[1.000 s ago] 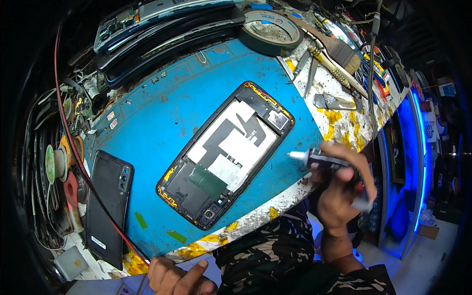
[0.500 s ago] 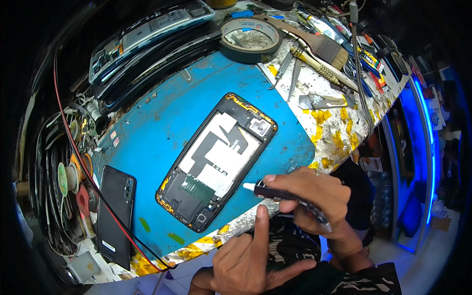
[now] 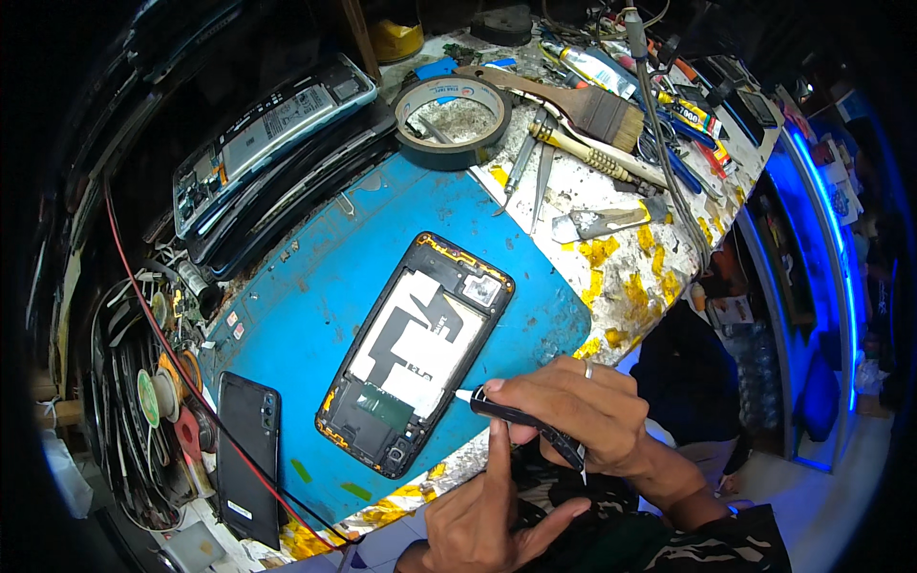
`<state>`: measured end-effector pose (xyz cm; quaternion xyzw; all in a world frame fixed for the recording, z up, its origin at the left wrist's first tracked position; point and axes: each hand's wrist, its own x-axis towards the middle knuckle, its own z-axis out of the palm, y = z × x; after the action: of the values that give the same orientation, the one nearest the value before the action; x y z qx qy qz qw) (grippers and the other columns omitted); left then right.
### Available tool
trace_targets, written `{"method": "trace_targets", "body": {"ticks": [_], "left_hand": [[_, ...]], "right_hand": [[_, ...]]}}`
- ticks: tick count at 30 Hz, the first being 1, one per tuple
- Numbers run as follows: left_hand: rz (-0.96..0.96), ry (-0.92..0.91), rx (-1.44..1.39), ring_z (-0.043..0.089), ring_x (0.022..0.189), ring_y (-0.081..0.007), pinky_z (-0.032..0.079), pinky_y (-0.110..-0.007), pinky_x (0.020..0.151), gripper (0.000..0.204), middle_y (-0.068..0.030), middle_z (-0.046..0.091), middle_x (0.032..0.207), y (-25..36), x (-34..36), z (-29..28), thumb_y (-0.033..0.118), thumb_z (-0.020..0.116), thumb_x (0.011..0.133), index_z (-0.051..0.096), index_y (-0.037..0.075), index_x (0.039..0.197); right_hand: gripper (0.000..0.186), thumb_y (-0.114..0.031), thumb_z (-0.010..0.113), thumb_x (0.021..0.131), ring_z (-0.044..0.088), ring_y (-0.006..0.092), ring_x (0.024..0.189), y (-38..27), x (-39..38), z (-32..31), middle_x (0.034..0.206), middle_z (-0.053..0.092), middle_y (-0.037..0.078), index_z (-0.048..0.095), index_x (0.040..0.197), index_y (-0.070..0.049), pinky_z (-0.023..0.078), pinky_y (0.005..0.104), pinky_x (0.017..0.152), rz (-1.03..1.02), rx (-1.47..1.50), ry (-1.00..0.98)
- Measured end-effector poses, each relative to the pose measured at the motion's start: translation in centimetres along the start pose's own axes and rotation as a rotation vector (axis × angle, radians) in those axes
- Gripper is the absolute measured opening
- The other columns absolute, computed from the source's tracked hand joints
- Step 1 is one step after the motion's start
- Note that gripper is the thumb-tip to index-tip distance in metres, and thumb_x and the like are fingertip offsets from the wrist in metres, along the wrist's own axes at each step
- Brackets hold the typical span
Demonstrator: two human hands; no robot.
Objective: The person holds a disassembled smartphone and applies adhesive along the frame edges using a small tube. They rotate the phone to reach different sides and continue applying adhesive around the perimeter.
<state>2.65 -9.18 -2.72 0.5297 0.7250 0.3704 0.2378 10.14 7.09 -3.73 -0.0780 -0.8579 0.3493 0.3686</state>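
Observation:
An opened phone (image 3: pixel 401 357) lies tilted on the blue work mat (image 3: pixel 306 315). Its black frame, a white sheet inside and a camera near the lower corner are exposed. My right hand (image 3: pixel 583 411) is closed round a black glue tube (image 3: pixel 516 413), whose white nozzle sits at the phone's right edge; touching or just above it, I cannot tell. Below it is my left hand (image 3: pixel 473 525), holding nothing, with index finger and thumb stretched out and the other fingers curled. Its index fingertip is close under the tube; contact is unclear.
A black phone back cover (image 3: pixel 248 458) lies left, crossed by a red and black cable (image 3: pixel 212 411). Stacked phone parts (image 3: pixel 287 119) stand at the back left. Tape roll (image 3: pixel 444 155), brush (image 3: pixel 602 115) and tweezers (image 3: pixel 542 181) lie farther back. A person (image 3: pixel 683 372) is at the right.
The view has shifted, so the bench sits lower. My right hand has brought the tube's nozzle to the phone's edge. My left index finger has come nearer the tube.

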Motion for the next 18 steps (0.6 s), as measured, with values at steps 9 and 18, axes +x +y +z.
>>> {"method": "trace_targets", "body": {"ticks": [9, 18], "left_hand": [[0.005, 0.017, -0.006, 0.049, 0.039, -0.0122, 0.034, -0.025, 0.040, 0.102, -0.0021, 0.047, 0.045, 0.15, 0.31, 0.08, 0.035, 0.081, 0.075, 0.024, -0.017, 0.140], [0.015, 0.011, -0.005, 0.045, 0.038, -0.0102, 0.031, -0.025, 0.039, 0.098, -0.0016, 0.045, 0.045, 0.49, 0.63, -0.28, 0.031, 0.081, 0.076, 0.025, -0.018, 0.140]], "right_hand": [[0.031, -0.006, 0.064, 0.080, 0.067, 0.0247, 0.069, 0.06, -0.15, -0.07, 0.090, 0.069, 0.016, 0.064, 0.108, 0.007, 0.053, 0.0315, 0.059, -0.013, -0.041, 0.001], [0.029, -0.006, 0.064, 0.081, 0.067, 0.0239, 0.070, -0.14, -0.02, -0.22, 0.089, 0.069, 0.015, 0.064, 0.107, 0.006, 0.052, 0.0317, 0.061, -0.004, -0.079, 0.008]]}}
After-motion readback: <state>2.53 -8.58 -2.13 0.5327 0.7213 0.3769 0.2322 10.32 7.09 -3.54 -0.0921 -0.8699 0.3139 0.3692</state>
